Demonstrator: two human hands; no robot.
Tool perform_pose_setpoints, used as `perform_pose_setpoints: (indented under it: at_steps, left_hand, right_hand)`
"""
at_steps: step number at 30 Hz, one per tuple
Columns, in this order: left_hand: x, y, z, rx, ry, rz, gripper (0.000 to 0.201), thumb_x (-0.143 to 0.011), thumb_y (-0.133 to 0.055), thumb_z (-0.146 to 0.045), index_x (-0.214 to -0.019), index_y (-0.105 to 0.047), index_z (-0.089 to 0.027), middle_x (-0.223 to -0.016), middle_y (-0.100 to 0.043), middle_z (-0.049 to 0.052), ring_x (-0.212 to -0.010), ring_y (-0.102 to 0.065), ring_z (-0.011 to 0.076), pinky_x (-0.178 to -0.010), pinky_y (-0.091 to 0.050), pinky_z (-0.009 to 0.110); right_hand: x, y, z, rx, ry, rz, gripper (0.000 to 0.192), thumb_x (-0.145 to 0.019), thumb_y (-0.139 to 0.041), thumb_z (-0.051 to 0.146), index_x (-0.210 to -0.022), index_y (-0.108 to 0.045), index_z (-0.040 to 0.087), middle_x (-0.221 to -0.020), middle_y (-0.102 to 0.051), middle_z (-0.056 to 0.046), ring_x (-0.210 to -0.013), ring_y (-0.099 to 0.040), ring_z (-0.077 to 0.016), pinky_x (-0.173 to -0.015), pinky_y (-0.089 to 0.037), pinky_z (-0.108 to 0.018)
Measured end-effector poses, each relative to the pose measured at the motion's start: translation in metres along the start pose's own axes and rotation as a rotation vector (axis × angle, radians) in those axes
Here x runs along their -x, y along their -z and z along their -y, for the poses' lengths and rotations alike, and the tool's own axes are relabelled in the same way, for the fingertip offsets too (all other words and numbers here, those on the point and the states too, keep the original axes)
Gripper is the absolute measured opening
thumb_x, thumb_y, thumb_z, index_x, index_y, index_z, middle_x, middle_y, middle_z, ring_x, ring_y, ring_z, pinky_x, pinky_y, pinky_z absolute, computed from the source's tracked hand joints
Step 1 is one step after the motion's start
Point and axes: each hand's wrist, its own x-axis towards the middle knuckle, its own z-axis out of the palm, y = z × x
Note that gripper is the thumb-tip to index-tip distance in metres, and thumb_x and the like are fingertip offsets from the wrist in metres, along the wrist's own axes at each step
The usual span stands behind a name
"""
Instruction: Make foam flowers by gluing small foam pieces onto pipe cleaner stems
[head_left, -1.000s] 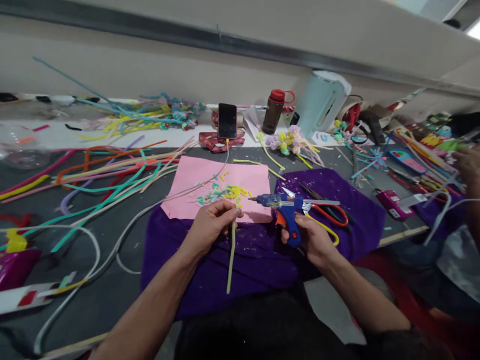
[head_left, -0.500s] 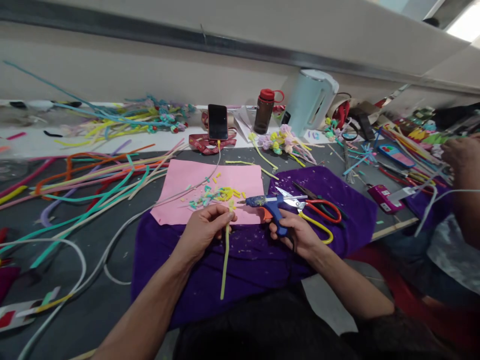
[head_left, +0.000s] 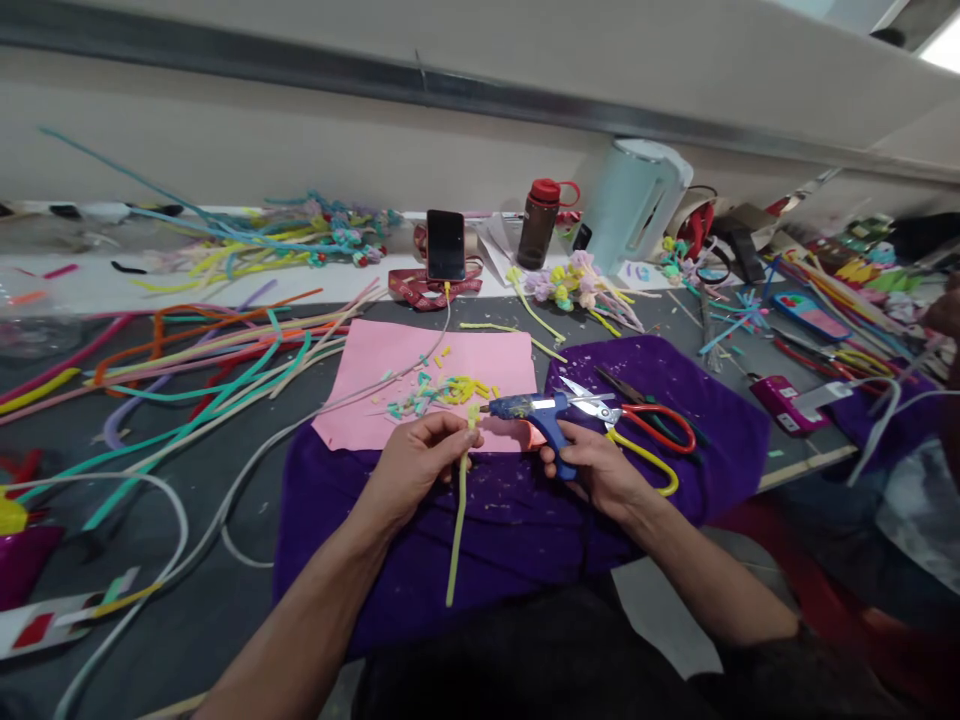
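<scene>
Low in the middle of the frame, two bare forearms reach up over a purple cloth (head_left: 420, 560) spread on the dark surface (head_left: 202, 590). The left hand (head_left: 416, 465) has its grip pinched together on the upper end of one pale green pipe cleaner (head_left: 456, 530), which hangs down over the cloth toward the lower centre. The right hand (head_left: 596, 470) has its grip clamped round the handle of one blue glue gun (head_left: 536, 412), whose nozzle points left and sits just beside the top of the pipe cleaner.

Just right of the gun lie two pairs of scissors (head_left: 637, 425) on the cloth, one with red handles, one with yellow. Above the hands sits one pink sheet (head_left: 390, 365) carrying a small heap of cut bits (head_left: 439, 390) in yellow and teal. A white cable (head_left: 247, 460) runs across the sheet's left part.

On the left, many long coloured pipe cleaners (head_left: 187, 360) lie fanned across the surface. Farther up, at centre, one phone (head_left: 445, 245) stands upright, with one dark bottle (head_left: 541, 225) with a red cap and one pale kettle (head_left: 637, 205) to its right. At the right edge another person's hand (head_left: 946, 310) shows, blurred.
</scene>
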Motion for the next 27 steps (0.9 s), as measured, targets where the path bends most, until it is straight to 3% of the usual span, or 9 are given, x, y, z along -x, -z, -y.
perform_pose_setpoints:
  at_steps: [10,15,21,27]
  left_hand:
    - [-0.002,0.001,0.003,-0.011,-0.006,0.004,0.023,-0.068,-0.067,-0.036,-0.071,-0.06,-0.013,-0.061,-0.06,0.0,-0.047,-0.047,0.0065,-0.041,-0.032,0.016]
    - [-0.002,0.001,0.003,-0.022,-0.014,0.01,0.024,-0.068,-0.066,-0.036,-0.072,-0.06,-0.013,-0.059,-0.058,-0.001,-0.046,-0.045,0.0063,-0.04,-0.032,0.016]
    - [-0.001,0.002,0.003,-0.026,-0.029,0.009,0.023,-0.069,-0.065,-0.036,-0.072,-0.061,-0.014,-0.06,-0.059,0.0,-0.047,-0.046,0.0065,-0.041,-0.032,0.016]
    - [0.002,0.01,-0.005,0.05,-0.062,-0.053,0.021,-0.069,-0.065,-0.035,-0.07,-0.061,-0.014,-0.064,-0.062,0.001,-0.047,-0.047,0.0061,-0.041,-0.034,0.017]
  right_hand:
    - [0.0,0.005,0.001,-0.112,-0.043,0.045,0.038,-0.069,-0.051,0.012,-0.107,-0.056,0.014,-0.078,-0.06,-0.004,-0.064,-0.055,-0.0109,-0.06,-0.045,-0.021]
    - [-0.001,0.004,-0.001,-0.057,-0.03,0.009,0.038,-0.067,-0.052,0.009,-0.103,-0.058,0.015,-0.077,-0.059,-0.003,-0.061,-0.054,-0.0093,-0.057,-0.043,-0.02]
    - [0.0,0.002,-0.004,0.084,0.009,-0.061,0.024,-0.074,-0.051,0.016,-0.096,-0.06,0.015,-0.072,-0.059,-0.002,-0.059,-0.054,-0.0097,-0.056,-0.042,-0.021]
    - [0.007,0.003,-0.002,0.203,0.003,-0.128,0.029,-0.075,-0.058,0.021,-0.104,-0.057,0.016,-0.074,-0.062,-0.002,-0.061,-0.056,-0.0103,-0.061,-0.045,-0.023]
